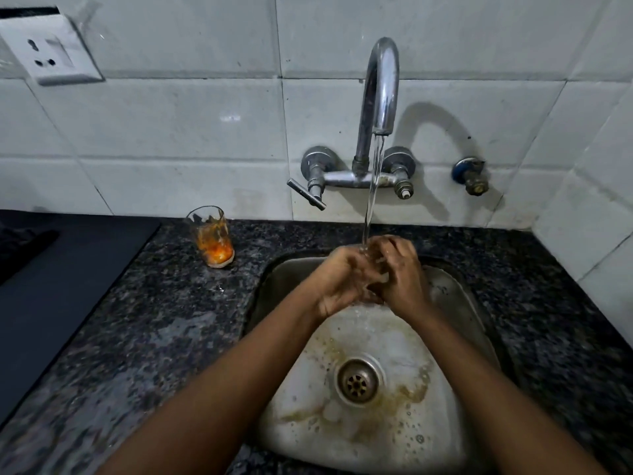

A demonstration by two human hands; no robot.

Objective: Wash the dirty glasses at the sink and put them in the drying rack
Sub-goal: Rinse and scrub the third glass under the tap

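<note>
Head view, sink station, both forearms in from the bottom edge.

Obs 1: Forearms converge over the steel sink (pixel 455 303); wrists nearly meet under the tap (pixel 381 84). Water stream (pixel 371 197) lands right where the hands join.

Obs 2: Left hand (pixel 337 281)?

Obs 1: Back of hand up, fingers curled inward round a clear glass (pixel 378 274), only a pale glint of it visible between the two hands. Right hand (pixel 402 275) arched over from the other side, fingers bent and wrapped on the same glass, knuckles high.

Obs 2: Glass upright or tipped?

Obs 1: Cannot tell; mostly hidden by fingers. It sits above the basin's rear half, clear of the drain (pixel 358 380).

Obs 2: Second item?

Obs 1: Dirty glass (pixel 210 236) upright on the dark speckled desk (pixel 164 320), left of the sink, near the tiled wall; orange residue in its bottom. Well apart from both hands. Brownish staining rings the drain.
</note>
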